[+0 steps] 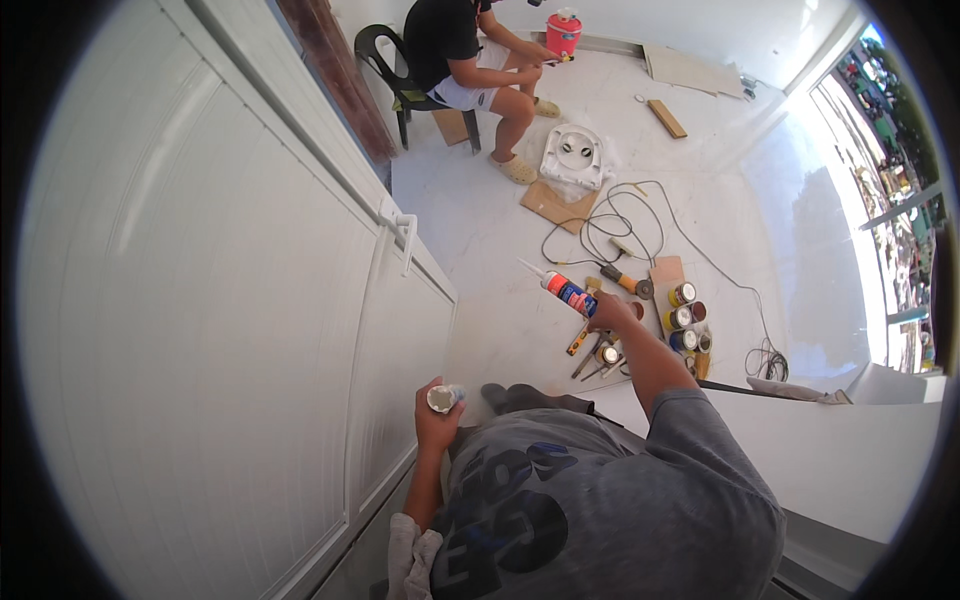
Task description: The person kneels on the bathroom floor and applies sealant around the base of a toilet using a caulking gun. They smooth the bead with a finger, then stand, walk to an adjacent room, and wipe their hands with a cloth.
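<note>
My right hand (612,313) reaches forward and grips a sealant cartridge (569,294) with a blue, red and white label. Its long white nozzle points up and to the left, away from me. Close to my body, my left hand (434,418) is wrapped round a small white can or cup (442,399), seen from above with a pale grey-beige top. What is inside it is hard to make out. A white door (395,360) with a white handle (403,238) stands just left of that hand.
Beyond the cartridge, several paint cans (682,293), an angle grinder (627,281) and hand tools lie on the floor. A looped cable (660,215) runs there. Farther off, a seated person (460,60) on a black chair (375,45) is near a white plastic part (573,158) and red cooler jug (564,35).
</note>
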`<state>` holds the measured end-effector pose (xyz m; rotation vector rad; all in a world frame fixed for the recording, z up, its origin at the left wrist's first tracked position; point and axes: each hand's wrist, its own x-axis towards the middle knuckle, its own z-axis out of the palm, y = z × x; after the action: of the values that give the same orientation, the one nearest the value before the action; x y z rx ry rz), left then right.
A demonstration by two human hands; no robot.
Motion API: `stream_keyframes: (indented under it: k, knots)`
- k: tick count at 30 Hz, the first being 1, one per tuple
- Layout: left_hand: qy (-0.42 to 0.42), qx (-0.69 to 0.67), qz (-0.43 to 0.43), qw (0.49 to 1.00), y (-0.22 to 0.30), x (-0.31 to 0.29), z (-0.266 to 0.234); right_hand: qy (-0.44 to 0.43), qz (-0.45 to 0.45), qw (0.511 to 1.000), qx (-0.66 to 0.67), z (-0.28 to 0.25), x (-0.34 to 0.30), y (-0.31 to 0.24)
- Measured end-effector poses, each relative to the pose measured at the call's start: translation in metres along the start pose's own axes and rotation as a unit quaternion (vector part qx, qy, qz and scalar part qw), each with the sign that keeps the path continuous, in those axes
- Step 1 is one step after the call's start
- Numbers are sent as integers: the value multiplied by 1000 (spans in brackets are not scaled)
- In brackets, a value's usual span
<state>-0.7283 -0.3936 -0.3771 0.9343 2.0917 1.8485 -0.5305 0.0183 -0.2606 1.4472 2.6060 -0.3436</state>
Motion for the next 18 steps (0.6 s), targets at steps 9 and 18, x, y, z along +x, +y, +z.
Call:
stream_keyframes:
  k: [9,18]
  knots:
    - [-145,-203,-3,969,-69,68,103,164,17,932,322,130,-54,57]
    - [-213,-65,138,965,-76,160,173,254,155,809,507,240,-86,130]
